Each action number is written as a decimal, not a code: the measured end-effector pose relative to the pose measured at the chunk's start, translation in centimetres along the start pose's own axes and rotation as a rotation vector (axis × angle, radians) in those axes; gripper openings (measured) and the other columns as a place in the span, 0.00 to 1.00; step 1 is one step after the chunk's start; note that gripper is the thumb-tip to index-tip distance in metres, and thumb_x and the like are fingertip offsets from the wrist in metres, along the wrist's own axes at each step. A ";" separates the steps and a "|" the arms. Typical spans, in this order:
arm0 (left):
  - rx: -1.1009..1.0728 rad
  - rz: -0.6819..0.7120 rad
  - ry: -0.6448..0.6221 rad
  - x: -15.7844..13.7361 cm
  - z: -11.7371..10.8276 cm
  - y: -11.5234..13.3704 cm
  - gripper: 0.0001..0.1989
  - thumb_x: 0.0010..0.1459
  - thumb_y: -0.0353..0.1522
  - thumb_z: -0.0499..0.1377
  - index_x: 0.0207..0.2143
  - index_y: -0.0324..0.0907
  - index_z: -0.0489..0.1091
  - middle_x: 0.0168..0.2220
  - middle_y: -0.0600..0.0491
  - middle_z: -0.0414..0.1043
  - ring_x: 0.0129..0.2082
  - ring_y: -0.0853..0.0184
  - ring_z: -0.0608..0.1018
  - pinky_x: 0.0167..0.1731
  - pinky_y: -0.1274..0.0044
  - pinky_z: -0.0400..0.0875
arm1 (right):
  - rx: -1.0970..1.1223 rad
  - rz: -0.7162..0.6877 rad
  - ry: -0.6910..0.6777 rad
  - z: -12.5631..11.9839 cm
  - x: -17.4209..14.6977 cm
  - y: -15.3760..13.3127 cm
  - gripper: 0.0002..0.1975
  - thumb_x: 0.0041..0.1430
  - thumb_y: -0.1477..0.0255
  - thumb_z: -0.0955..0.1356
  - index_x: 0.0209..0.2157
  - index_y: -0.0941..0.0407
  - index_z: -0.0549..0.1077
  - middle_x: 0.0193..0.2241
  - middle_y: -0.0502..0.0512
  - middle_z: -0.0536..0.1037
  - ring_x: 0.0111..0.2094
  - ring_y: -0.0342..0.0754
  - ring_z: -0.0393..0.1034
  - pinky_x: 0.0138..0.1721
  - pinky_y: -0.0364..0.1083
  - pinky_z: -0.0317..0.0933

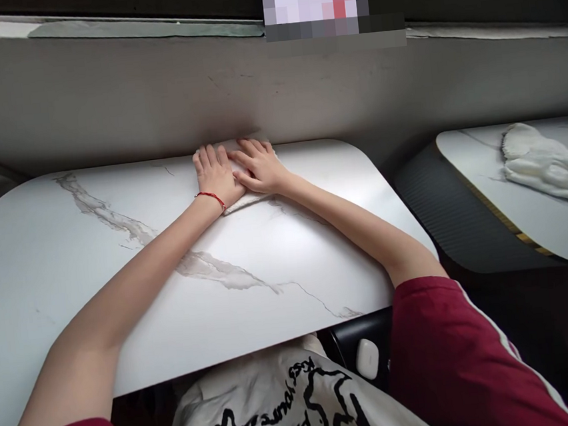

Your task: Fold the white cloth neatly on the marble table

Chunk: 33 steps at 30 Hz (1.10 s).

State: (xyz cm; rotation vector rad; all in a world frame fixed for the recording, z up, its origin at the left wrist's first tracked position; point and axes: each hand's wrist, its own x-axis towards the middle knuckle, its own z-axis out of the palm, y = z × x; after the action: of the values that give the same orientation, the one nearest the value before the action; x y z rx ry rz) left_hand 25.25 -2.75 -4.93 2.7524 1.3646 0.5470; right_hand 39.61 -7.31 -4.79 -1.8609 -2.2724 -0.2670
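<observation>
A folded white cloth [250, 201] lies near the far edge of a white marble-patterned tabletop [140, 340]. Flat on its left part rests my left hand [218, 178], with fingers stretched forward and a red string bracelet at the wrist. My right hand [262, 168] presses on the cloth's right part, palm down and fingers spread. The two hands meet at the thumbs. Both cover most of the cloth, so only its edges show around them.
A grey wall [127, 101] rises right behind the tabletop. At the right, a crumpled white cloth [550, 164] lies on another marble-patterned top [537, 229]. A small white rounded case [367, 359] sits on a black surface below the near edge.
</observation>
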 end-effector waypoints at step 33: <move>0.025 0.488 -0.295 -4.0 -0.3 17.2 0.40 0.64 0.43 0.53 0.66 0.18 0.53 0.69 0.25 0.51 0.71 0.38 0.54 0.67 0.58 0.51 | 0.032 0.329 0.098 -3.2 -19.5 6.8 0.27 0.66 0.69 0.55 0.63 0.54 0.65 0.68 0.64 0.60 0.69 0.61 0.53 0.62 0.63 0.53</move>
State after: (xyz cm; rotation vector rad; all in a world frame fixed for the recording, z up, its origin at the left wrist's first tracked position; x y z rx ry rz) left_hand 36.10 -16.55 -2.89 3.0305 0.6449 0.1144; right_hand 50.11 -25.27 -6.64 -2.1131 -1.8594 -0.2624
